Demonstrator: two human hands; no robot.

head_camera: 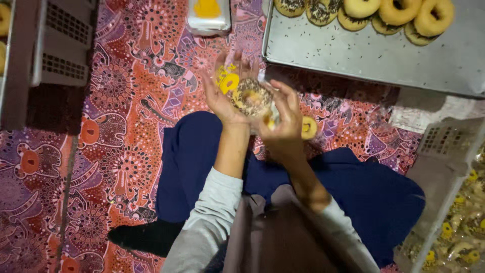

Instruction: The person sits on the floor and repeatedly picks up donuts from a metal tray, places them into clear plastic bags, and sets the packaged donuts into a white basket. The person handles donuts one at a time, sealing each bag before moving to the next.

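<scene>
The left hand [221, 93] and right hand [285, 119] both close around a sprinkle-topped doughnut [251, 97] in a clear plastic bag [230, 76], held above the person's lap. A metal tray [353, 55] of doughnuts lies just beyond on the patterned floor cloth [126, 126].

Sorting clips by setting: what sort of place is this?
Probably a home doughnut-packing spot on the floor: a metal tray of doughnuts, a patterned mat, and a crate of bagged doughnuts.

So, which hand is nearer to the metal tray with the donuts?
The right hand. It holds the bagged donut just below the metal tray, near its lower left corner. The left hand is on the donut's other side, farther from the tray.
</scene>
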